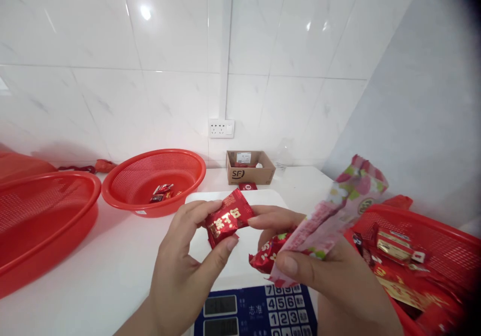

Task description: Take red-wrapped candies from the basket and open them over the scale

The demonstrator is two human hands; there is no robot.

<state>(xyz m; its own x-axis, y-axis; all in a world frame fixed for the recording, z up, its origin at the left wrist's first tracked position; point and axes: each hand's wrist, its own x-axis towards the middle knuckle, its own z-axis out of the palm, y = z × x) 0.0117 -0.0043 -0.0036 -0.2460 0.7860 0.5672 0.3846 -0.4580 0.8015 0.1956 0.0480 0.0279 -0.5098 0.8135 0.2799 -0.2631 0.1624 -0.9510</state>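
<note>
My left hand (188,256) pinches a red candy packet (229,218) with gold lettering between thumb and fingers. Close beside it, my right hand (319,271) is closed on a long pink packet (330,216) with a flower print, and a second red packet (267,254) with pale lettering is held against it. A fingertip of the right hand reaches the edge of the left hand's packet. Both hands are above a digital scale (259,311), whose white weighing plate (244,276) is partly hidden by them. The scale's display digits are not readable.
A red basket (443,226) at right holds several packets. Another red basket (154,160) at back left has a few packets (163,192) inside. A third red basket (48,226) stands far left. A small cardboard box (251,176) sits by the wall below a socket (221,128).
</note>
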